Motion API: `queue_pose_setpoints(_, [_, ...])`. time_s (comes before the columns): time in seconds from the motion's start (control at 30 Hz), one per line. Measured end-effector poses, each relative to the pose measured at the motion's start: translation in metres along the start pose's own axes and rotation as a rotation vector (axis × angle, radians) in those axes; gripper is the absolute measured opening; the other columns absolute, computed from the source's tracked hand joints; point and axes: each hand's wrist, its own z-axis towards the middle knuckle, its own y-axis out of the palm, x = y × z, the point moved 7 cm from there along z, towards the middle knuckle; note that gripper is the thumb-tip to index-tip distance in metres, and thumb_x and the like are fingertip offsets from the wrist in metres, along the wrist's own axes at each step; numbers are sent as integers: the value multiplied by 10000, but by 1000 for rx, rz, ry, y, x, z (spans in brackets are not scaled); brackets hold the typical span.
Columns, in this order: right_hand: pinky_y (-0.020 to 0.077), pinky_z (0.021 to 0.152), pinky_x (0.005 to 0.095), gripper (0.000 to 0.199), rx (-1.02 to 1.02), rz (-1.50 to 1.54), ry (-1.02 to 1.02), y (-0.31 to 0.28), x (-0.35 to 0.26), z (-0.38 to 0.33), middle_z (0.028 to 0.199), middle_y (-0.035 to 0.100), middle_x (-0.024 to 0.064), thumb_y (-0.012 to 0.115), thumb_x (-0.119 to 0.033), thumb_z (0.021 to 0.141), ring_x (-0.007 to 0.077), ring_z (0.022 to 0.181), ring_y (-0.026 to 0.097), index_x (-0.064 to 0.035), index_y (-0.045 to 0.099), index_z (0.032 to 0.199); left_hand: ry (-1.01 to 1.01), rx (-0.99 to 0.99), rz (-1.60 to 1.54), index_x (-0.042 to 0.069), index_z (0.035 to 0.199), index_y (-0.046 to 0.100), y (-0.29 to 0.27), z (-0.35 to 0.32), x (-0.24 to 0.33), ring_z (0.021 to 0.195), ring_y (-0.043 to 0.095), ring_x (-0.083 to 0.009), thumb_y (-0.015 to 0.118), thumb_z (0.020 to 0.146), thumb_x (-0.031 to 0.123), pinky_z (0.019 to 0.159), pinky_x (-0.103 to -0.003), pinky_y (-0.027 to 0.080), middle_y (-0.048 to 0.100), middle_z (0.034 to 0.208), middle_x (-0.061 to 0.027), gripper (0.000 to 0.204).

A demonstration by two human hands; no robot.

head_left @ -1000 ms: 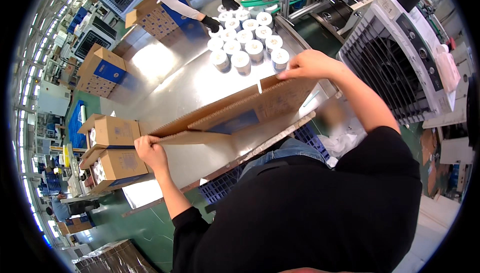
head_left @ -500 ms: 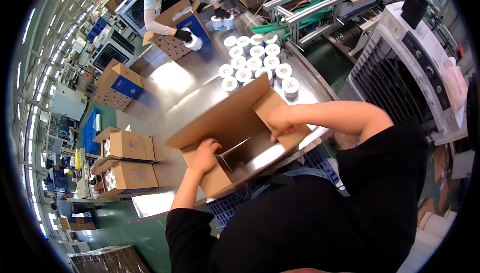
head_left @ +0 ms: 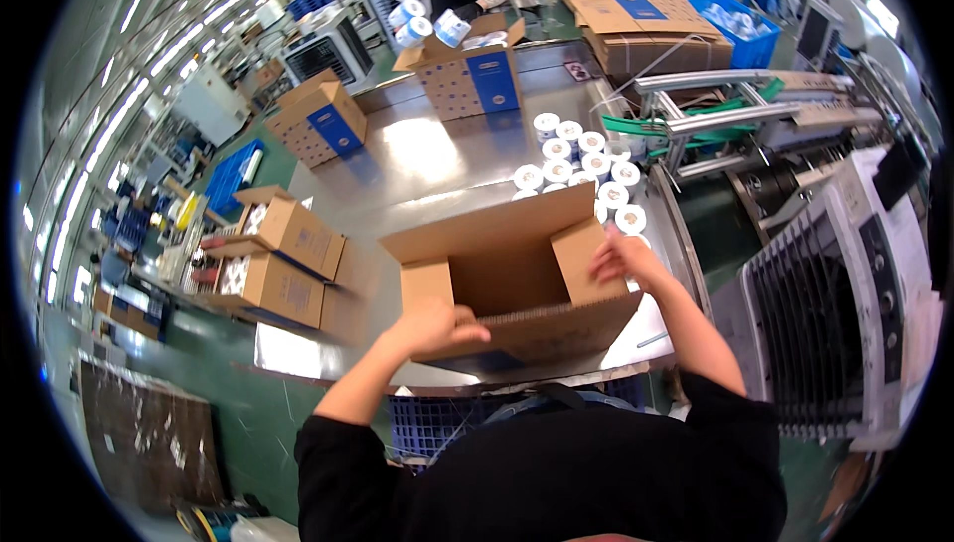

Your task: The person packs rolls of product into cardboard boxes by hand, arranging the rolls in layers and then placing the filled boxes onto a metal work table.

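Observation:
An open cardboard box [head_left: 507,289] stands at the table's near edge, its far flap raised and its inside brown and bare. My left hand [head_left: 435,326] closes over the near left corner, thumb along the front edge; its other fingers are partly hidden. By the right side flap [head_left: 586,262], my right hand [head_left: 626,259] has loosely bent fingers, apart and slightly blurred, with nothing in them. Several white rolls [head_left: 556,150] with round brownish centres stand upright behind the box, which hides some of them.
Across the metal table [head_left: 397,150], a person in an apron handles white rolls over a blue-panelled carton [head_left: 467,80]. Another carton [head_left: 320,123] stands left of it. Filled cartons [head_left: 273,289] sit at the left edge. At right are a conveyor frame [head_left: 725,110] and an air cooler [head_left: 830,313].
My hands have come up out of the box onto its rim and right flap. The box has turned squarer to me. Bright surface showed through its bottom before; now brown cardboard shows.

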Motion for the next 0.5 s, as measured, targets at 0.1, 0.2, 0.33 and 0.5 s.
queue_pose_setpoints(0.1, [415,922,308,545,430,-271,-302,-36,-8,-16,1151,570,122,407,-467,944,175,1066,534,14,516,1174,11,105,38,75,877,673,10,48,-16,765,607,-373,404,866,605,691,-449,482,637,766,-188,594])
queue_pose_setpoints(0.2, [382,966,320,571,231,92,-22,-50,51,0,1261,492,118,475,-421,928,179,1173,455,-17,387,1322,20,93,36,53,898,664,54,73,-18,817,598,-368,378,911,497,761,-443,467,646,814,-178,528])
queue_pose_setpoints(0.33, [371,983,332,739,33,48,-85,-30,60,-23,1276,477,118,697,-246,784,220,1179,457,-15,310,1370,394,652,190,73,985,621,32,65,-1,988,546,-323,565,843,282,860,-429,437,601,1029,-142,258])
queue_pose_setpoints(0.5, [347,1002,337,809,25,12,-86,-20,48,-44,1271,479,139,754,-196,711,235,1200,442,-21,315,1367,84,1251,458,84,1189,505,-80,35,-20,1158,442,-332,561,827,234,986,-483,324,501,1193,-174,396])
